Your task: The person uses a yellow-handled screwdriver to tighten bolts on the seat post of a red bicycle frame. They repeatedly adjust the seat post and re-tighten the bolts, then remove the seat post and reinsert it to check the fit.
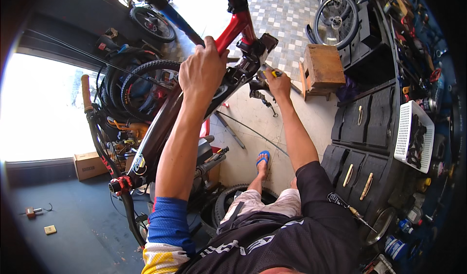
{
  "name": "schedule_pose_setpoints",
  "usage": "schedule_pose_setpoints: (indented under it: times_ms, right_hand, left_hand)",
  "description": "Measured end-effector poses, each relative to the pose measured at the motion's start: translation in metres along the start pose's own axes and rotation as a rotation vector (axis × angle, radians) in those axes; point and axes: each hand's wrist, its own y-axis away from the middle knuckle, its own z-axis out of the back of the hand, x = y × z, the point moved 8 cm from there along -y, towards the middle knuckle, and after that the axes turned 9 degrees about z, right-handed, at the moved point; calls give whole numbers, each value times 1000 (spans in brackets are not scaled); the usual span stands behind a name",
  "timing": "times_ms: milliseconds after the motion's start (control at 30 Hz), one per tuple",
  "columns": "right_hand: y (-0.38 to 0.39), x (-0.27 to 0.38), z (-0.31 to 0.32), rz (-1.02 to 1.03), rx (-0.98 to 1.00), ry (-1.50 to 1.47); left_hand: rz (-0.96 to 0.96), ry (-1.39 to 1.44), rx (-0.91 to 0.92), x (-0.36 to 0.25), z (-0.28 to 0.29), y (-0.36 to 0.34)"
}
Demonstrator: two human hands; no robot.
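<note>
A mountain bike with a dark main tube (168, 113) and a red frame section (231, 32) stands in front of me. My left hand (202, 69) is closed over the frame beside the red section, its fingers partly hidden. Further right, my right hand (278, 84) grips a tool with a yellow-and-black handle (276, 73), close to the black linkage parts (248, 62). The tool's working end cannot be made out. Below these parts hangs a derailleur (259, 91). The handlebar (130, 210), with a tan grip (86, 91), lies to my left.
A wooden stool (323, 69) stands beyond my right hand. Along the right run black drawers (362, 120) and a bench with a white basket (413, 135) and tools. Tyres and wheels (146, 86) crowd the left, near a cardboard box (90, 165). A tyre (221, 203) lies by my legs.
</note>
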Motion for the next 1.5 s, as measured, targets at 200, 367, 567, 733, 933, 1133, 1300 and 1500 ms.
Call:
schedule_pose_setpoints:
  times_ms: [200,367,567,733,933,1133,1300,1500]
  right_hand:
    - [-11,63,-8,339,11,-161]
    - [-43,91,-35,274,300,96]
    - [-44,81,-28,347,234,69]
    - [-31,63,-18,250,270,-26]
    - [-12,50,4,144,2,-39]
    - [-7,31,2,48,-5,-178]
    - [16,-5,61,-219,-77,-541]
    - [157,50,326,36,-441,143]
  left_hand:
    - [14,20,-1,0,1,-1]
    - [-4,27,-20,1,1,-1]
    - [-5,48,-18,2,2,-1]
    - [12,64,-11,5,3,0]
    - [12,76,6,5,3,2]
    - [17,91,43,4,3,-1]
    - [-17,93,93,-1,6,-4]
    - [-135,39,1,5,-5,2]
